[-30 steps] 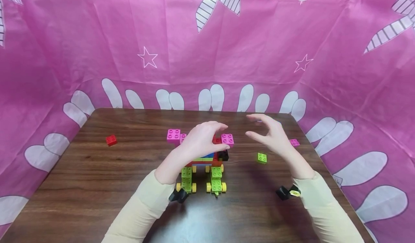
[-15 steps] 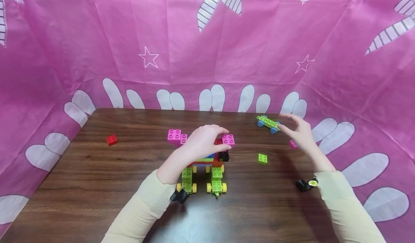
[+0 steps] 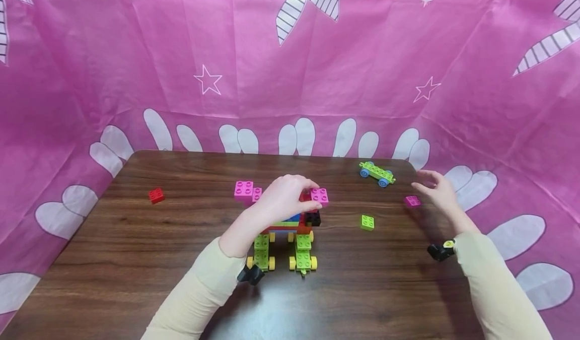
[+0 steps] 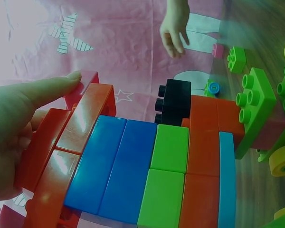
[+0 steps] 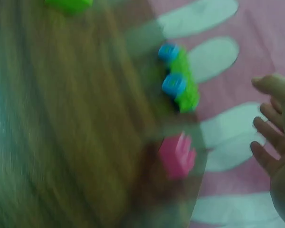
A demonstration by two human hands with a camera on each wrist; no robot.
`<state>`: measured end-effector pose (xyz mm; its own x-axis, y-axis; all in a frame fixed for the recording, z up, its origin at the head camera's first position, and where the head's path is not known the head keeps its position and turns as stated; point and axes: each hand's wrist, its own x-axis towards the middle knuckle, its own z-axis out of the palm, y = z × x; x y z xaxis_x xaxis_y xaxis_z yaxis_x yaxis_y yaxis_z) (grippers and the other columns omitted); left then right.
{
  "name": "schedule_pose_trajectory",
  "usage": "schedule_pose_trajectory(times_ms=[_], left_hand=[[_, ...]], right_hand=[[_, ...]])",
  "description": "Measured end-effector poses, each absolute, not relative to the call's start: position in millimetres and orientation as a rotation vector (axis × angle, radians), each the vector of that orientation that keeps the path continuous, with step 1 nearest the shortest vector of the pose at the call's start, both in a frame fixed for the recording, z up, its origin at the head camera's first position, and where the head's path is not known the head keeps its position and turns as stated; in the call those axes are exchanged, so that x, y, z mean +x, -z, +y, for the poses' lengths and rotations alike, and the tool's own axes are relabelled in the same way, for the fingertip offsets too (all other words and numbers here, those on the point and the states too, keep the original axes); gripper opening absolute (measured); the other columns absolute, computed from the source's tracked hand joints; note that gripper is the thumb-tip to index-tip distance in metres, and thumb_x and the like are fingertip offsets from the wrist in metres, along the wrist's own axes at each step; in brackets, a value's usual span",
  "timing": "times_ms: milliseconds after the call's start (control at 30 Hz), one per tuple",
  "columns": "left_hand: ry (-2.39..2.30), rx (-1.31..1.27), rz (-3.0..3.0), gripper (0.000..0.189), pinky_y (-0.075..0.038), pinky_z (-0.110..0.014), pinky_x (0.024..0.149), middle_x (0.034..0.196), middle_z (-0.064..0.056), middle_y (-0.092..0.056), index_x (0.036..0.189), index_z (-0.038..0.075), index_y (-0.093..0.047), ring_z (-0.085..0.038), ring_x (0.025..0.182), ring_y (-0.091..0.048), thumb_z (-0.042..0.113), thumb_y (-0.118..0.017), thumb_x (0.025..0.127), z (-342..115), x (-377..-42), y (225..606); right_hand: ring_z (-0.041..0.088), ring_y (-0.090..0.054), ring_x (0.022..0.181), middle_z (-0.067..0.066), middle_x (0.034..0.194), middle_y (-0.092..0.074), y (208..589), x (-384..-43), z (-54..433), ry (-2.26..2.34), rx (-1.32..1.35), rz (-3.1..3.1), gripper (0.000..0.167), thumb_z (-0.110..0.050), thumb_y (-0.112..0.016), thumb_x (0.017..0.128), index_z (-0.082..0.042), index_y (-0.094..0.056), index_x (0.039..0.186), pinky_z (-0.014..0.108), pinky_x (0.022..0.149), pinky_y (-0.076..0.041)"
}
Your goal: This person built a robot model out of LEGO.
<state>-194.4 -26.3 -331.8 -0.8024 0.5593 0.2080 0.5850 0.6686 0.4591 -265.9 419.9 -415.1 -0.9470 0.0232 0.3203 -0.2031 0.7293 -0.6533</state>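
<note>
A toy brick model (image 3: 290, 225) stands mid-table on lime bases with yellow wheels, its body stacked in red, blue and green. My left hand (image 3: 284, 196) grips its top and hides part of it. In the left wrist view the left thumb (image 4: 52, 90) lies along the red and pink bricks, with the other fingers partly hidden behind a red brick. To the right, my right hand (image 3: 441, 195) hovers with parted fingers and holds nothing. Just left of that hand a pink brick (image 3: 412, 201) lies near the table's right edge.
Behind the pink brick stands a lime car base (image 3: 377, 174) with blue wheels. A lime brick (image 3: 367, 222) lies right of the model, a red brick (image 3: 156, 195) far left. Pink patterned cloth (image 3: 353, 78) borders the wooden table (image 3: 113, 249).
My right hand has moved right, away from the model and past the car base, which now shows whole. The left hand stays on the model.
</note>
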Motion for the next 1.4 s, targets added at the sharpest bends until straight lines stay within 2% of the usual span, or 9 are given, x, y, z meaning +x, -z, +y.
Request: schedule_pose_trajectory(times_ms=[67, 167, 267, 333, 600, 800, 900, 1100, 1400], left_hand=[[0.819, -0.954, -2.829, 0.043, -0.052, -0.035, 0.097, 0.117, -0.003, -0.072, 0.121, 0.012, -0.069, -0.018, 0.111, -0.065, 0.037, -0.074, 0.087, -26, -194, 332], [0.830, -0.937, -2.837, 0.043, -0.052, -0.035, 0.097, 0.117, -0.003, -0.072, 0.121, 0.012, -0.069, -0.018, 0.111, -0.065, 0.037, -0.074, 0.087, -26, -194, 331], [0.833, -0.935, -2.843, 0.043, -0.052, -0.035, 0.097, 0.118, -0.003, -0.071, 0.121, 0.012, -0.069, -0.019, 0.112, -0.065, 0.038, -0.074, 0.087, -26, -194, 331], [0.832, -0.934, -2.847, 0.043, -0.052, -0.035, 0.097, 0.118, -0.003, -0.071, 0.121, 0.012, -0.069, -0.019, 0.112, -0.065, 0.038, -0.073, 0.087, -25, -193, 330], [0.862, -0.912, -2.858, 0.043, -0.052, -0.035, 0.097, 0.117, -0.003, -0.071, 0.121, 0.013, -0.069, -0.018, 0.112, -0.065, 0.038, -0.074, 0.086, -25, -193, 330], [0.888, -0.899, -2.860, 0.043, -0.053, -0.035, 0.096, 0.117, -0.003, -0.072, 0.121, 0.013, -0.070, -0.018, 0.112, -0.065, 0.037, -0.075, 0.086, -24, -192, 330], [0.878, -0.897, -2.858, 0.043, -0.053, -0.035, 0.096, 0.117, -0.003, -0.072, 0.121, 0.013, -0.069, -0.018, 0.111, -0.065, 0.037, -0.075, 0.086, -24, -192, 331], [0.872, -0.894, -2.870, 0.043, -0.053, -0.034, 0.096, 0.117, -0.003, -0.071, 0.121, 0.013, -0.069, -0.018, 0.111, -0.065, 0.038, -0.075, 0.086, -24, -192, 331], [0.855, -0.894, -2.866, 0.043, -0.053, -0.034, 0.096, 0.117, -0.003, -0.071, 0.121, 0.013, -0.069, -0.018, 0.111, -0.065, 0.038, -0.074, 0.086, -24, -192, 332]], right_hand=[[-0.016, -0.047, 0.087, 0.036, 0.130, -0.052, 420, -269, 427, -1.002, 0.148, -2.657, 0.057, -0.022, -0.067, 0.092, 0.010, -0.048, 0.134, 0.000, 0.076, -0.037], [0.014, -0.059, 0.097, 0.035, 0.131, -0.052, 426, -271, 436, -0.948, 0.143, -2.712, 0.060, -0.023, -0.068, 0.091, 0.010, -0.047, 0.136, 0.005, 0.073, -0.037], [0.044, -0.054, 0.111, 0.035, 0.135, -0.050, 432, -272, 443, -0.953, 0.124, -2.792, 0.064, -0.026, -0.069, 0.091, 0.008, -0.044, 0.139, 0.008, 0.073, -0.037], [0.050, -0.049, 0.119, 0.034, 0.138, -0.047, 436, -273, 447, -0.980, 0.108, -2.848, 0.068, -0.029, -0.070, 0.090, 0.006, -0.042, 0.142, 0.012, 0.077, -0.038], [0.046, -0.034, 0.136, 0.032, 0.149, -0.034, 447, -276, 454, -1.184, 0.112, -3.008, 0.079, -0.025, -0.070, 0.090, 0.006, -0.028, 0.149, 0.024, 0.096, -0.039], [0.036, -0.050, 0.123, 0.035, 0.144, -0.040, 453, -281, 455, -1.148, 0.185, -3.087, 0.074, -0.019, -0.070, 0.090, 0.010, -0.032, 0.146, 0.007, 0.084, -0.037], [0.030, -0.052, 0.114, 0.037, 0.139, -0.044, 455, -283, 454, -1.080, 0.212, -3.102, 0.070, -0.018, -0.071, 0.089, 0.011, -0.037, 0.143, 0.009, 0.082, -0.038], [0.036, -0.050, 0.110, 0.038, 0.135, -0.046, 457, -284, 454, -1.035, 0.205, -3.127, 0.068, -0.016, -0.072, 0.088, 0.012, -0.040, 0.141, 0.018, 0.082, -0.041], [0.018, -0.059, 0.095, 0.036, 0.118, -0.059, 459, -287, 457, -0.970, 0.233, -3.120, 0.057, -0.014, -0.072, 0.088, 0.014, -0.049, 0.132, 0.015, 0.073, -0.045]])
